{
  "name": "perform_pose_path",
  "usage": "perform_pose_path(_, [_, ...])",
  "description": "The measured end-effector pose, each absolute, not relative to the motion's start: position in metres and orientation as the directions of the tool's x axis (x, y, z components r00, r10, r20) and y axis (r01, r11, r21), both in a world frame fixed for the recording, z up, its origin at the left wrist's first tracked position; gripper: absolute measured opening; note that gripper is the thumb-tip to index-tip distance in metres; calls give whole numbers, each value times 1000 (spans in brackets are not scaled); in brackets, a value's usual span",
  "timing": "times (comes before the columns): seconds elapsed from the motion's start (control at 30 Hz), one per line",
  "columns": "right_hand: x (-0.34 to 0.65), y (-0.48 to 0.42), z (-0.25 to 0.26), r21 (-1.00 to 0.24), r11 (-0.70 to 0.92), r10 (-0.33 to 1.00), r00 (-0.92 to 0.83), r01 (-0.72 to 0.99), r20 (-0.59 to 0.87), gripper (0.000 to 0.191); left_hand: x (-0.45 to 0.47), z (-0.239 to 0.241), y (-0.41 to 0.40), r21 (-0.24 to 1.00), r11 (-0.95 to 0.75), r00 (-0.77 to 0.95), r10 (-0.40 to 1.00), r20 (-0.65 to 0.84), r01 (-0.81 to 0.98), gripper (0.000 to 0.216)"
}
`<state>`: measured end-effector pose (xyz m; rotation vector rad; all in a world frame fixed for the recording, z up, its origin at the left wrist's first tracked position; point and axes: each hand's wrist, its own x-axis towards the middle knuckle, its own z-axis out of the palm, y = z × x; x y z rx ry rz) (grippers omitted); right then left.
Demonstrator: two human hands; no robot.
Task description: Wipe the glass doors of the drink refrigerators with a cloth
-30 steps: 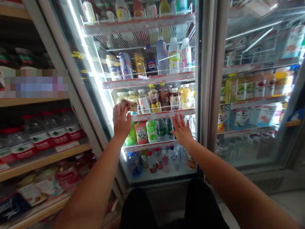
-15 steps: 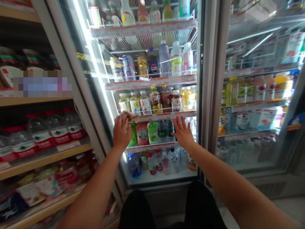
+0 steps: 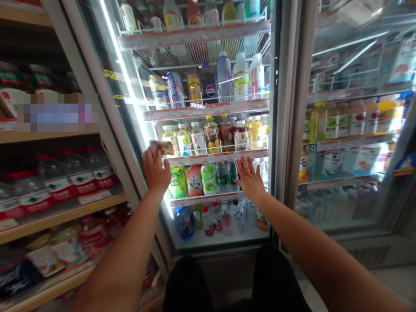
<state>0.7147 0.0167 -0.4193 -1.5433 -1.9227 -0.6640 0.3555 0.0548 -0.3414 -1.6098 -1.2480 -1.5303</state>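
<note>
My left hand [image 3: 155, 170] presses a crumpled light cloth [image 3: 161, 147] against the glass door [image 3: 136, 108] of a lit drinks fridge, near its left edge, level with the shelf of juice bottles [image 3: 211, 134]. Its fingers are closed on the cloth. My right hand [image 3: 249, 177] lies flat on the same glass with fingers spread, near the door's right frame [image 3: 278, 130], in front of green and clear bottles [image 3: 208, 177]. It holds nothing.
A second fridge door [image 3: 351, 121] stands to the right, with reflections on the glass. Wooden shelves [image 3: 65, 208] at the left carry red-capped water bottles and packets. My dark-trousered legs [image 3: 227, 281] are right in front of the fridge base.
My left hand slid the cloth to the left across the glass, from the middle shelf area toward the door's left edge. My right hand stayed flat in place.
</note>
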Motion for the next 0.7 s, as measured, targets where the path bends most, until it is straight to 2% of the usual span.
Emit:
perform_pose_path(0.2, [714, 16, -420, 11, 213, 688, -157, 977, 708, 90, 381, -300, 59, 144, -424, -45, 234, 971, 894, 54])
perform_pose_path(0.37, [714, 17, -420, 5, 205, 699, -150, 979, 699, 91, 416, -294, 61, 82, -452, 11, 201, 980, 888, 55])
perform_pose_path(0.53, [714, 16, -419, 7, 196, 708, -147, 981, 691, 91, 457, -305, 52, -48, -478, 164, 203, 965, 877, 51])
perform_pose_path(0.7, [714, 16, -418, 0, 205, 697, -146, 979, 702, 91, 485, -328, 44, -260, -487, 387, 179, 904, 834, 47])
